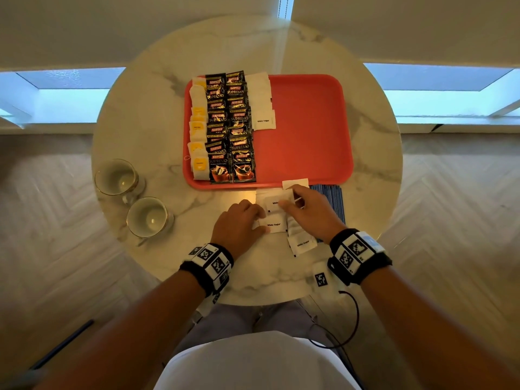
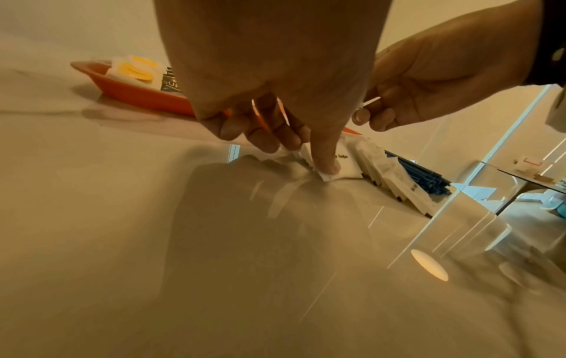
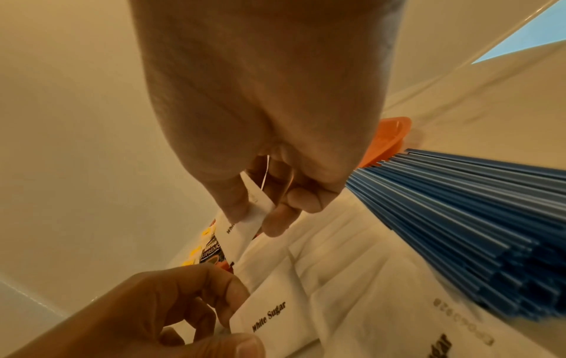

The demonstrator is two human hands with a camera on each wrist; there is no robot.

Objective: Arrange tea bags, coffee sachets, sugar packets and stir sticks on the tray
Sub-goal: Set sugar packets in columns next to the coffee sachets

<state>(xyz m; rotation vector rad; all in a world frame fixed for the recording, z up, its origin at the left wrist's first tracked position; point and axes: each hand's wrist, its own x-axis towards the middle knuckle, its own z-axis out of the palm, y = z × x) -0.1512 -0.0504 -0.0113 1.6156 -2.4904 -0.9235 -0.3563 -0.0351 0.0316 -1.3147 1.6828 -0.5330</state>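
The red tray [image 1: 309, 130] holds a column of tea bags [image 1: 198, 130], two columns of black coffee sachets [image 1: 230, 128] and a column of white sugar packets [image 1: 261, 108]. In front of the tray, my right hand [image 1: 306, 209] pinches a sugar packet [image 3: 248, 225] between thumb and index finger, lifted off the pile. My left hand [image 1: 239, 223] pinches the edge of another "White Sugar" packet [image 3: 275, 317] that lies on the table. Several more loose sugar packets [image 1: 302, 243] lie under and beside my hands. Blue stir sticks [image 1: 333, 201] lie bundled to the right.
Two glass cups [image 1: 118, 177] [image 1: 149, 216] stand at the table's left front. The round marble table [image 1: 157, 108] ends close behind my wrists. The tray's right half shows bare red. A small marker card [image 1: 320, 278] lies near my right wrist.
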